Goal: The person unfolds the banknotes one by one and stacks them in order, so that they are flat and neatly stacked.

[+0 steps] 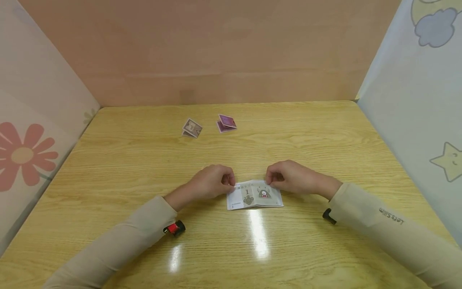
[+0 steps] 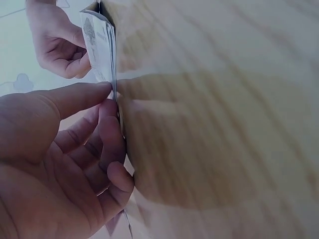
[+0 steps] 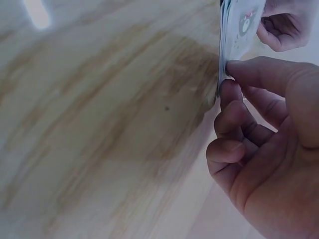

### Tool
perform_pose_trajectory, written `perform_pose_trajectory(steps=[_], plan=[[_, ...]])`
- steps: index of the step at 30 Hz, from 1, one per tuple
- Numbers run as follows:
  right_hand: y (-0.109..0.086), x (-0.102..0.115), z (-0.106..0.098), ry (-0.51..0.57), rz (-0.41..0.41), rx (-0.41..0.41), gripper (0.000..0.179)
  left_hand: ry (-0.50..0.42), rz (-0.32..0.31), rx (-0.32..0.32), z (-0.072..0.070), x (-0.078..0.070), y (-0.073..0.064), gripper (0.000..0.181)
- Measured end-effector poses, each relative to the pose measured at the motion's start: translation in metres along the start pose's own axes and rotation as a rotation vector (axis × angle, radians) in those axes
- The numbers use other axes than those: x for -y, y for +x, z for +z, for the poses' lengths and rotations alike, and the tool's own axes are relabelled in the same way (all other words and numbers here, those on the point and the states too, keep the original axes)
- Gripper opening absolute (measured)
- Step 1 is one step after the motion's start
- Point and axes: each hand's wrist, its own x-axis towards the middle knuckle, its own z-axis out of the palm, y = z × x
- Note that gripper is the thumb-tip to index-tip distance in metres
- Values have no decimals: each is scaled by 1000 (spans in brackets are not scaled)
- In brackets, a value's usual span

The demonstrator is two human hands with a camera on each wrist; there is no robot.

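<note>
A thin stack of pale play banknotes [image 1: 236,199] marked "1" lies near the middle of the table, with a crease down its centre and a cartoon animal on its right half. My left hand [image 1: 213,181] pinches the far left corner between thumb and fingertips. At the far right corner, my right hand [image 1: 294,177] pinches the same notes. Several paper layers show along the edge of the notes [image 2: 102,47] in the left wrist view. The right wrist view shows the thumb on the printed face of the notes [image 3: 241,30].
Farther back stand a brown folded note [image 1: 192,128] and a purple folded note [image 1: 227,121], each partly sprung open. The wooden table [image 1: 144,168] is bounded by a peach back panel [image 1: 231,52] and patterned side panels. Light reflects off the tabletop nearer me.
</note>
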Motion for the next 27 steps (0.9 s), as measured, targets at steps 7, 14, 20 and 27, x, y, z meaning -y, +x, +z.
perform_pose_trajectory(steps=[7,14,20,27], plan=[[-2,-1,-6,-9,0,-49,16,-49,23,-11,-7,6,1,8],[4,1,-21,-2,-3,-146,9,-97,-5,-129,-33,11,13,4],[20,-3,-27,55,15,-200,10,-235,33,-244,-52,9,33,18],[44,-8,-33,271,124,-215,19,-16,81,-341,-65,17,67,36]])
